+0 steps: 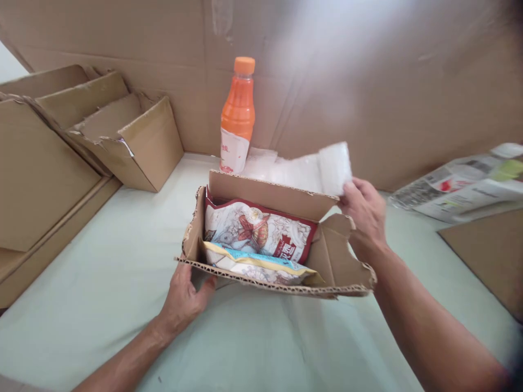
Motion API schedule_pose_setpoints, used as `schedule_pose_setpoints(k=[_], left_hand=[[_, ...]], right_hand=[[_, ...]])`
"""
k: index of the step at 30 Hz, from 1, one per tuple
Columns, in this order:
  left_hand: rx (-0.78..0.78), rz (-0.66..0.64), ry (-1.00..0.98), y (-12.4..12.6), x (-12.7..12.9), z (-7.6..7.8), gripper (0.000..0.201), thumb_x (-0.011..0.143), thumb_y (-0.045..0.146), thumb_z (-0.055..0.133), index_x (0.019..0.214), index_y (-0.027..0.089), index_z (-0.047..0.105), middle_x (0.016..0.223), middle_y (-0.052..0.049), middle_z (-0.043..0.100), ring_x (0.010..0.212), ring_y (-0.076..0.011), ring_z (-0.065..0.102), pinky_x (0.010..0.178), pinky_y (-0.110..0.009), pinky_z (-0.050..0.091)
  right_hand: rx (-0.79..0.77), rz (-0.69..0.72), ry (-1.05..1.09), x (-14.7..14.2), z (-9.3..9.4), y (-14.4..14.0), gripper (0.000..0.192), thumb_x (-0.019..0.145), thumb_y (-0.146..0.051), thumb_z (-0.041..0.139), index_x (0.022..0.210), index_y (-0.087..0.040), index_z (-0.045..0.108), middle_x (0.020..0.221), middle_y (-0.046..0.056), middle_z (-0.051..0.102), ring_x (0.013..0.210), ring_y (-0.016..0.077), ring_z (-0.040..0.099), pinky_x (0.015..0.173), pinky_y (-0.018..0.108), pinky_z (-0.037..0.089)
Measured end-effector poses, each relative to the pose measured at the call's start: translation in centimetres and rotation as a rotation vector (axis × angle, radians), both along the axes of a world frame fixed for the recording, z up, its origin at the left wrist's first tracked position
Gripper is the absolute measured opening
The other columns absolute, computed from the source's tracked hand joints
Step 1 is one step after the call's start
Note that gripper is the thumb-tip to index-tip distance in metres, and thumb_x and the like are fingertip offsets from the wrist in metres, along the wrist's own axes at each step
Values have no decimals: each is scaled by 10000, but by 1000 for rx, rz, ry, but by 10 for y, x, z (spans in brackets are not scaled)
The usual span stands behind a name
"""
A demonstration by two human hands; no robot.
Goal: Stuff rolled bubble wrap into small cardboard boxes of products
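— Step in hand? Left hand [186, 302] braced flat, fingers spread, against torn cardboard box [327, 256] at centre frame, snack packets [257, 234] inside.
— Right hand [365, 215] pinching white foam sheet [310, 170] above box; lowering onto packets seemingly next. Around: cardboard bins [122, 136] upper left, orange bottle [237, 117] close behind, newspaper [461, 188] right.

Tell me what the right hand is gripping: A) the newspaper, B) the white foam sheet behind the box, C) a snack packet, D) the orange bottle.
B: the right hand pinches the white foam sheet behind the cardboard box.
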State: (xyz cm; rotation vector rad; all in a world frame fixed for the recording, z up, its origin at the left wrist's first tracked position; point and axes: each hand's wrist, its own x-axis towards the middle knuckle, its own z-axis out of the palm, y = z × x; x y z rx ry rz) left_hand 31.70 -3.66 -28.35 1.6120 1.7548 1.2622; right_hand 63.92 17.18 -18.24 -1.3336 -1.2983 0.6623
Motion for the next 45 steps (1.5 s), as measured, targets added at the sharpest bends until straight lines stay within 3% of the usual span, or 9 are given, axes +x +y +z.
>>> schedule_pose_setpoints(k=[7,11,15,20,24,29,33,40,45], left_hand=[[4,7,59,3,-8,23,339,788,414,659,1029,186,588,906,-57,628,837,-250,634,650,-329,526],[113,16,195,1,-12,33,213,765,368,665,861,209,562,858,-22,572,800,-211,585,662,-312,492],[22,6,113,0,-12,31,230,774,358,682,780,214,503,742,32,496,613,-135,527,562,-270,455],[-59,-98,-232,5,-10,19,541,787,375,707,1254,185,510,1040,-49,621,807,-174,682,754,-332,587],[-22,-243,-357,11,-5,16,831,795,357,729,1510,243,321,1551,-174,387,1186,-271,650,1042,-471,535],[0,-247,-381,14,-5,15,893,814,363,718,1561,248,243,1599,-196,335,1210,-276,633,1039,-490,535],[-3,-203,-276,11,-8,21,821,811,377,691,1531,226,326,1536,-184,432,1167,-288,653,949,-480,574],[2,-60,-79,1,-11,31,627,780,332,660,1368,156,532,1384,-174,577,1037,-276,707,856,-434,592],[-37,25,-193,-2,-8,32,662,783,348,667,1395,161,500,1414,-183,570,1045,-280,715,856,-427,588]], right_hand=[[-218,-380,-174,104,-29,-152,379,832,-497,654,1095,-226,688,1199,104,701,1192,304,634,1000,504,526],[-136,23,-358,68,-23,-200,348,896,-465,625,1164,-248,681,1263,94,694,1176,284,648,1011,487,516],[-126,385,-410,6,-26,-198,527,882,-467,647,1344,-231,560,1305,116,671,1126,278,660,931,450,554],[-96,344,-372,-26,-38,-155,448,915,-466,547,1271,-195,581,1159,114,713,979,260,672,844,423,566],[8,314,-528,-5,-37,-131,475,897,-423,556,1315,-197,567,1323,134,656,1193,298,616,980,476,522],[76,195,-1085,58,-26,-109,605,809,-106,493,1401,-213,558,1511,133,518,1407,348,445,1086,581,399],[-44,256,-1489,97,-24,-94,478,758,-24,505,1135,-211,732,1415,149,600,1397,380,435,996,559,441],[21,217,-1512,90,-12,-166,234,894,-306,607,735,-164,704,1263,197,677,1318,428,512,954,571,469],[-90,598,-978,26,7,-239,399,924,-565,593,1098,-223,699,1274,118,700,1106,314,675,934,501,535]])
